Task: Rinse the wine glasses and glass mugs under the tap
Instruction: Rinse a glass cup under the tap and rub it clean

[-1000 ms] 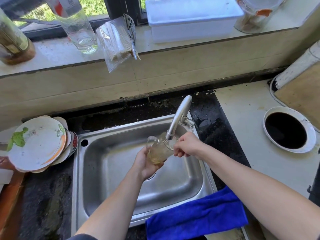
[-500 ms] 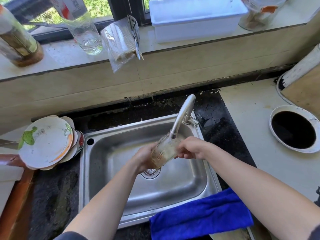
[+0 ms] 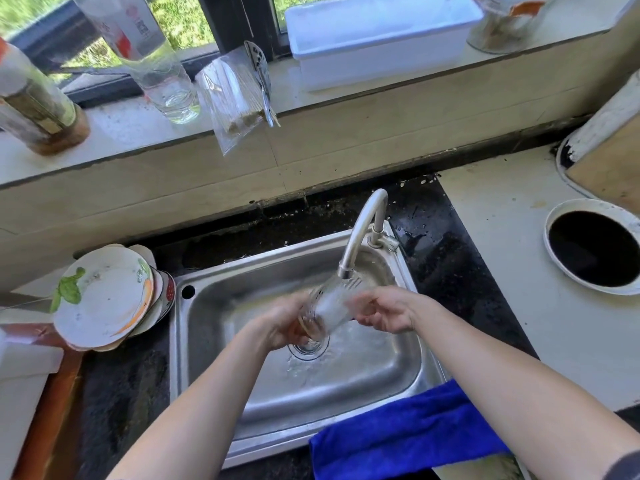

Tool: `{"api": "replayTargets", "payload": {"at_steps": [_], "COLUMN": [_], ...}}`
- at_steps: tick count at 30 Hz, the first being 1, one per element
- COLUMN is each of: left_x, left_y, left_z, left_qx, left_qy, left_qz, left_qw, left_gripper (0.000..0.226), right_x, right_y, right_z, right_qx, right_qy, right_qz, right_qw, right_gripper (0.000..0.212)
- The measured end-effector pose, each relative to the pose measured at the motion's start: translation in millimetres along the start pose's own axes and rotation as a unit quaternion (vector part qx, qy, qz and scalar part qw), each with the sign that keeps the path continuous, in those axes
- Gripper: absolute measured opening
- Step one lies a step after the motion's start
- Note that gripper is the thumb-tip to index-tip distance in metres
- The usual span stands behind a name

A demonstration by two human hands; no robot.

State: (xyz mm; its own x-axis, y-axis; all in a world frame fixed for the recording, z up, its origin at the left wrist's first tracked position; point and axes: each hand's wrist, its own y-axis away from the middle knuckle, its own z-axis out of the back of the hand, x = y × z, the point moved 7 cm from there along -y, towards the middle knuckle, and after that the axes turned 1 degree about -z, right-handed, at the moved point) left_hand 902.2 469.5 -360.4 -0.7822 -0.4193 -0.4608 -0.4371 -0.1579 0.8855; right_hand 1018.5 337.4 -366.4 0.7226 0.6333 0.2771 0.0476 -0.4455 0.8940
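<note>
Item under rinse: glass mug (image 3: pixel 329 306), held tilted in the air over the sink (image 3: pixel 346 389). Its upper end is just below the spout of the tap (image 3: pixel 360 230) and its lower end is above the drain (image 3: pixel 308 348).
Left hand (image 3: pixel 280 323): fingers curled round the mug's lower end and carrying its weight.
Right hand (image 3: pixel 388 311): fingers bent against the mug's upper end near the spout. They appear to have hold of it.
Water: splashing is visible on the sink floor beside the drain.
Step in hand (judgement): rinsing and emptying one mug.
Recommended method: keep the mouth directly under the spout and turn the mug slowly so water reaches the whole wall. Keep the wet glass clear of the metal spout and keep a firm hold with both hands. Pour out low over the drain to limit splashing onto the dark desk (image 3: pixel 450 271).
Not determinable: the mug is motion-blurred, so its handle, its rim and the exact contact of the right fingers cannot be made out. The falling stream is hard to see against the glass.
Cut off: blue cloth (image 3: pixel 408 441) partly hidden by the right forearm. No wine glasses can be identified in view.
</note>
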Motion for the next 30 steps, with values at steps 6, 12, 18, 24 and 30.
{"api": "replayTargets", "payload": {"at_steps": [6, 12, 18, 24, 30], "left_x": [-21.6, -48.0, -24.1, -23.7, -20.6], "left_y": [0.3, 1.8, -5.3, -7.9, -17.4], "left_z": [5.5, 6.9, 7.8, -7.9, -13.9], "left_qx": [-0.072, -0.117, -0.001, 0.067, -0.004], "left_qy": [-0.162, -0.155, 0.211, 0.162, 0.124], "left_qz": [-0.129, -0.212, -0.048, 0.018, 0.028], "left_qw": [0.976, 0.958, 0.976, 0.984, 0.992], "left_gripper": [0.005, 0.010, 0.028, 0.026, 0.020], "right_x": [61.1, 88.8, 80.9, 76.2, 77.7], "right_y": [28.9, 68.8, 65.5, 52.4, 55.3], "right_z": [-10.2, -29.6, -26.7, -32.2, -42.7], "right_qx": [-0.165, -0.279, -0.299, -0.280, -0.253], "right_qy": [0.366, 0.498, 0.497, 0.559, 0.594], "right_qz": [0.297, 0.429, 0.507, 0.478, 0.468], "right_qw": [0.866, 0.700, 0.637, 0.617, 0.603], "right_gripper": [0.014, 0.037, 0.020, 0.040, 0.029]}}
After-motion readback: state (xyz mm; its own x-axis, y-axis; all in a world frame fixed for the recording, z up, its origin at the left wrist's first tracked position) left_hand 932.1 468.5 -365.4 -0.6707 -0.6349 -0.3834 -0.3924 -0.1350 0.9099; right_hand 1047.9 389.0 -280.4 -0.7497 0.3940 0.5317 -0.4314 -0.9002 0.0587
